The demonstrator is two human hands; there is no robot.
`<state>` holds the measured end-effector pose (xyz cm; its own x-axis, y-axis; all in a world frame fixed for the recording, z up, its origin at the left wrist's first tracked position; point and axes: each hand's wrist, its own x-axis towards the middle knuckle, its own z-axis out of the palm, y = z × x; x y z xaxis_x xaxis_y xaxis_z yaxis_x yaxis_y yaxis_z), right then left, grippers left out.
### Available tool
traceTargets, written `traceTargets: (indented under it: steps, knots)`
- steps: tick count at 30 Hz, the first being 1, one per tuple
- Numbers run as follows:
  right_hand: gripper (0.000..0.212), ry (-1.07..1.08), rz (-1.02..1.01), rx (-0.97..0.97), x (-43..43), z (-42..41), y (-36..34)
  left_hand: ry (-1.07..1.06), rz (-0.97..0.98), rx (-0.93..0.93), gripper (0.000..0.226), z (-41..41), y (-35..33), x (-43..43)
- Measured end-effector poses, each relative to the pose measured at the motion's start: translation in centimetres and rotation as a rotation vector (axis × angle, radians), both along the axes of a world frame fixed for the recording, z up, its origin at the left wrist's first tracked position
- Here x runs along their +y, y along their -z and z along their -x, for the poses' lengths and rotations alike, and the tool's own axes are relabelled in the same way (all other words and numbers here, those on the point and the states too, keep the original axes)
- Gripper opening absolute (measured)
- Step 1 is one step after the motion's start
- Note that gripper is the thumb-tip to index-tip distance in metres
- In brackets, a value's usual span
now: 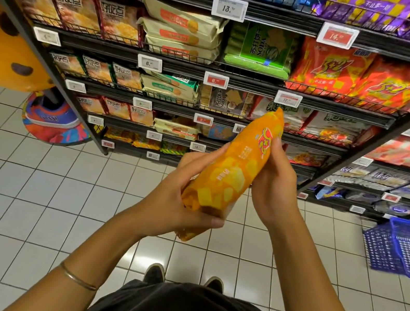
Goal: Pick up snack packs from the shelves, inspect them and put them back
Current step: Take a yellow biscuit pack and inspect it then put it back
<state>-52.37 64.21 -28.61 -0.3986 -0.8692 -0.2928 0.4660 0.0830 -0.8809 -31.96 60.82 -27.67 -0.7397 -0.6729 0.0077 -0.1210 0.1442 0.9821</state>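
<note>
I hold a long orange snack pack with yellow squares and a red logo, tilted up toward the shelves, in front of my chest. My left hand grips its lower end, thumb across the bottom edge. My right hand holds the upper right side, fingers wrapped behind the pack and a fingertip on the logo. The black wire shelves ahead carry many snack packs: red-orange ones, a green soda-cracker pack, cream packs.
A blue wire shopping basket sits on the tiled floor at the right. A big orange display figure with a sneaker base stands at the left of the shelf. White price tags line the shelf edges. My shoes show below.
</note>
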Motion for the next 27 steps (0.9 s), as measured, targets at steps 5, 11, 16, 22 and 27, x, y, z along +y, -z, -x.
traceTargets:
  steps: [5,11,16,22,27]
  knots:
    - [0.06,-0.125,-0.006,0.098,0.3,2.0,-0.8,-0.146,-0.503,0.205,0.108,-1.1,-0.7,-0.6]
    - [0.066,-0.151,0.023,-0.15,1.6,4.2,-2.1,-0.261,-0.97,0.522,0.054,-0.8,-0.9,-1.2]
    - [0.053,-0.13,0.107,-0.168,0.5,2.2,-3.7,-0.348,-1.216,0.518,0.036,1.7,-1.0,0.1]
    - [0.039,-0.154,0.125,-0.186,0.8,2.4,-1.5,-0.588,-1.637,0.553,0.04,2.2,-2.1,2.0]
    - [0.058,0.008,-0.106,-0.19,0.1,2.7,0.0,-0.195,-1.909,0.601,0.083,2.3,-0.4,1.4]
